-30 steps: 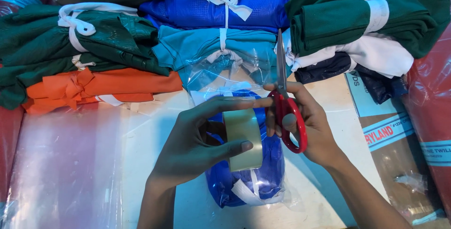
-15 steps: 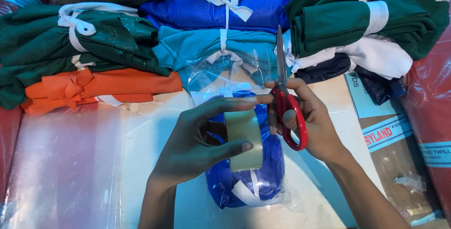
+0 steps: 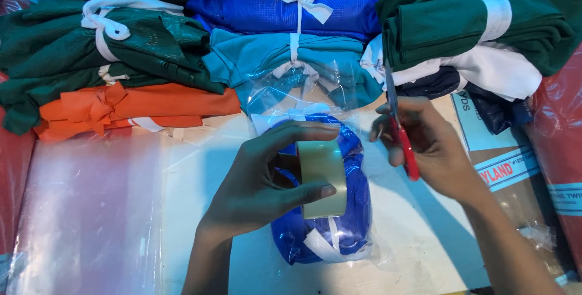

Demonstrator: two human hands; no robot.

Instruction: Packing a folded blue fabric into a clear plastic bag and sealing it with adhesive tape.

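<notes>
Over the blue bundle (image 3: 339,210): left hand (image 3: 260,180) grips tape roll (image 3: 323,177), right hand (image 3: 424,143) grips closed scissors (image 3: 401,130); bag unsealed.

White table top (image 3: 200,168): tied fabric bundles (image 3: 139,98) stacked from ten to two o'clock; clear plastic sheeting (image 3: 85,210) at eight.
</notes>
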